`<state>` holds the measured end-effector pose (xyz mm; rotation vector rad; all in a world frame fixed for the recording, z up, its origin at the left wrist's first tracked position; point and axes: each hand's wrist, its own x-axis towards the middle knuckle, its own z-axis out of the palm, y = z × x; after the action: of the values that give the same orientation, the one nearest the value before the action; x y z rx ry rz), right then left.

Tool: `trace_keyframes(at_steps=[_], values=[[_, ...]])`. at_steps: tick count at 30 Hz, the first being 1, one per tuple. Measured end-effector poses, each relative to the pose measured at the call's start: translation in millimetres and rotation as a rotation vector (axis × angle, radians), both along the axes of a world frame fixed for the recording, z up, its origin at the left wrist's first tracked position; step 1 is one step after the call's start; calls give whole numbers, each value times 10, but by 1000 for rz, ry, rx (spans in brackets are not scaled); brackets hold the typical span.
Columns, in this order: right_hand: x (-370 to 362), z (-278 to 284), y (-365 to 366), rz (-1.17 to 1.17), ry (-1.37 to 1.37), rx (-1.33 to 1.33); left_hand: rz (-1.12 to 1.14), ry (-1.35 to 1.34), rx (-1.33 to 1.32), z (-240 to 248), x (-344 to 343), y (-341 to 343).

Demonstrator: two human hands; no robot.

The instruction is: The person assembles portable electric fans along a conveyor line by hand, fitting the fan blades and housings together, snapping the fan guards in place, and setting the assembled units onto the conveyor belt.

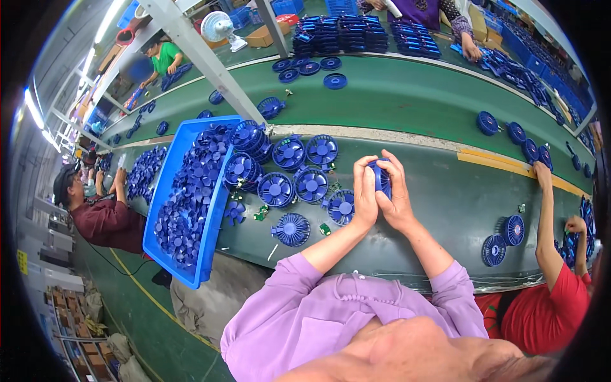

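Note:
Between my two palms a round blue fan head (382, 178) stands on edge above the dark green table. My left hand (365, 196) presses on its left side and my right hand (398, 198) on its right, with the fingers pointing away from me. Just left of my hands lies an open fan housing (340, 206) with blades inside. More of these blue housings (275, 189) are grouped and stacked farther left. A ribbed fan grille (293, 229) rests near the table's front edge, beside small green circuit boards (325, 229) and a loose fan blade (235, 212).
A blue bin (202, 254) full of fan blades (191, 191) stands at left. Behind the table runs a green conveyor belt (382, 102) carrying round blue parts, with a metal post (210, 63) before it. Two fan heads (494, 249) lie at right, near a red-sleeved co-worker (554, 305).

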<state>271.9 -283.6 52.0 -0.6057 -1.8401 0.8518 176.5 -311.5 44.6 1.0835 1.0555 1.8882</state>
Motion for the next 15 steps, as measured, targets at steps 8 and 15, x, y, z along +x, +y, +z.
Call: trace_keyframes(at_steps=[8,15], values=[[-183,176,823,-65,-260,260,78,303,-114,-295,-615,621],[113,-87,2268,-801,-877,294,251,936,-105,297,-1552,1037]])
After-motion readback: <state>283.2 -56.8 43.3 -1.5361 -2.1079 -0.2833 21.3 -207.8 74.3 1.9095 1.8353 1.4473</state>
